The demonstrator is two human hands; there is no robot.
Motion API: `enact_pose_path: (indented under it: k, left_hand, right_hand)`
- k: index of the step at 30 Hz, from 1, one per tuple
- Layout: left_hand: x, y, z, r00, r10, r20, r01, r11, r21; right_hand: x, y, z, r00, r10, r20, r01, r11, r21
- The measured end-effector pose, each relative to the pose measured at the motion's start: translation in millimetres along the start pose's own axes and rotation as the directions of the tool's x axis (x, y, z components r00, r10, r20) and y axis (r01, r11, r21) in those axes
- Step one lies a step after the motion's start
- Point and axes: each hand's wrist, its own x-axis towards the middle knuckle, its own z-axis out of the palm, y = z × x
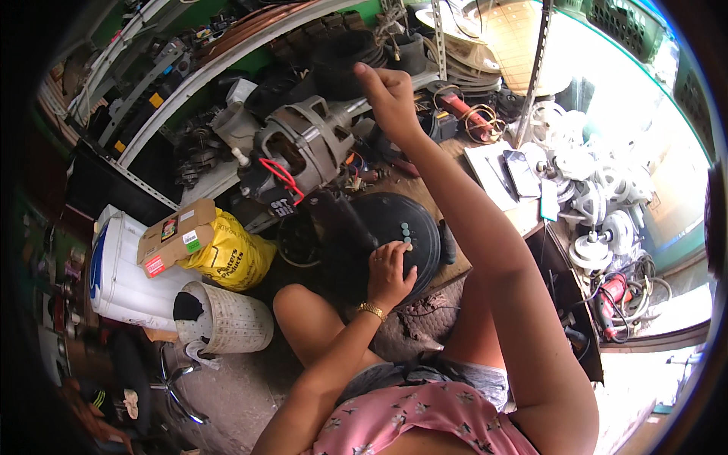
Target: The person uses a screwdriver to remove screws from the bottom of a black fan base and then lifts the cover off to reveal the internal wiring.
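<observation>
My left hand (390,273) rests on a black round disc-shaped object (387,212), its fingers stretched out and thumb apart. Beside its fingertips lie several small greenish round pieces (406,230) in a short row. I hold my right hand (390,98) raised at the far side, fingers curled in. Whether anything is pinched in it is too small to make out. Left of that hand stands a grey electric motor (303,148) with a metal shaft pointing towards the hand. A red wire (282,178) loops over its front.
At left are a yellow plastic bag (235,254), a cardboard box (178,235) and a white perforated bucket (227,318). Metal shelving (189,83) with parts runs behind. On the right sit a phone (521,173), white plastic parts (595,197) and a red power tool (609,303).
</observation>
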Motion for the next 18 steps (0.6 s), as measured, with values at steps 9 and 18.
enact_pose_path:
  k: [9, 18]
  left_hand:
    - [-1, -2, 4, 1.000, -0.002, -0.002, 0.002, 1.000, 0.012]
    - [4, 3, -3, 0.999, -0.024, 0.043, 0.020, 0.995, 0.094]
  right_hand:
    - [3, 0, -22, 1.000, 0.005, 0.002, -0.005, 1.000, -0.017]
    - [8, -3, -7, 0.999, -0.011, 0.052, 0.019, 0.988, -0.154]
